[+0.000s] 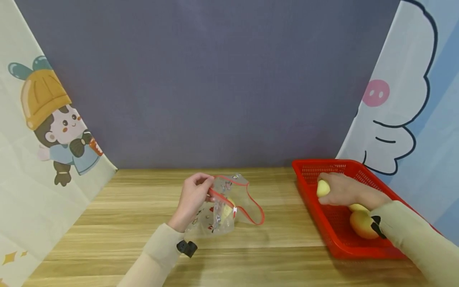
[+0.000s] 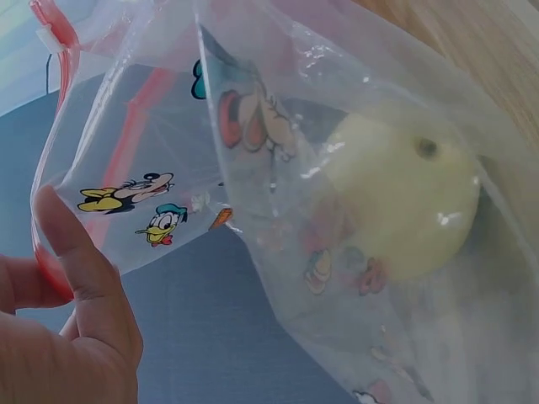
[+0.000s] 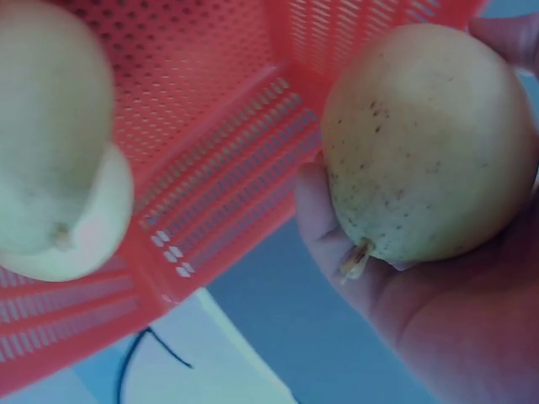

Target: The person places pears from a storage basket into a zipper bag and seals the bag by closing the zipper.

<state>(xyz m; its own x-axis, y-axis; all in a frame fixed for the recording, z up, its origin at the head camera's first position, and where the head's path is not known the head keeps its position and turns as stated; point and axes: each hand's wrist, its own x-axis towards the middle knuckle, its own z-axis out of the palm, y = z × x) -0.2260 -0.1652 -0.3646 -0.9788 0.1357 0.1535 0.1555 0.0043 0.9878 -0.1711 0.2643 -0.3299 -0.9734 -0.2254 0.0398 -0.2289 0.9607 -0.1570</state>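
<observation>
At the basket (image 1: 353, 252), our right hand (image 1: 342, 190) grips a fruit (image 3: 429, 143), thumb and fingers round its sides. Well left, our left hand (image 1: 191, 197) pinches the bag (image 1: 224, 225) by its red edge; second fruit (image 2: 404, 194) inside. Best, we judge: firm, unsqueezing grip, lift clear of the rim, bag mouth wide.

Bare hands (image 1: 193, 197), plain cream long sleeves (image 1: 155, 249), small blocky black wrist cameras (image 1: 187, 248)

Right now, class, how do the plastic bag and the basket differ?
The bag is clear with printed figures; the basket is red and perforated. The left hand grips the bag; the basket stands unheld. One fruit shows inside the bag, at least two in the basket. Both contain fruit.
</observation>
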